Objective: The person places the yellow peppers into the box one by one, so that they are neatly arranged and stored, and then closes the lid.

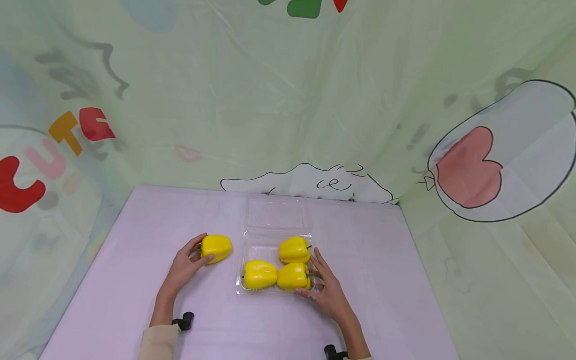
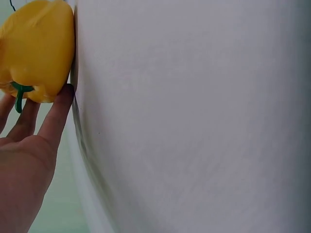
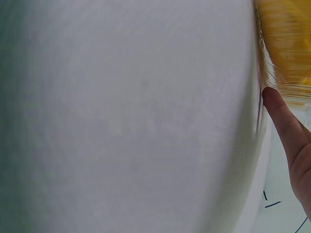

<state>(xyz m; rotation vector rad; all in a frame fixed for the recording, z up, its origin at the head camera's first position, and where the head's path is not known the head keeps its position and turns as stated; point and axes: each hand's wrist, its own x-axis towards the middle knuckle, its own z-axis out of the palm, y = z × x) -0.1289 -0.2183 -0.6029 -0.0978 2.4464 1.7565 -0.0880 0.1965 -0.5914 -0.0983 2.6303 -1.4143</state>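
My left hand (image 1: pixel 183 266) holds a yellow bell pepper (image 1: pixel 217 248) by its stem end, thumb on the near side and fingers on the far side. That pepper (image 2: pixel 39 51) shows its green stem in the left wrist view. A clear plastic clamshell box (image 1: pixel 239 285) lies to its right, lid raised at the back. Three more yellow peppers sit inside: front left (image 1: pixel 260 275), front right (image 1: pixel 294 276) and back right (image 1: pixel 294 250). Along the box's right side my right hand (image 1: pixel 329 290) is spread, and an extended finger (image 3: pixel 284 121) touches the clear wall in the right wrist view.
A pale lilac cloth (image 1: pixel 373 260) covers the table. The box's transparent lid (image 1: pixel 276 214) stretches toward the table's back edge. Printed fabric curtains (image 1: pixel 270 110) surround the left, back and right sides. A black wrist mount (image 1: pixel 185 321) shows by the left sleeve.
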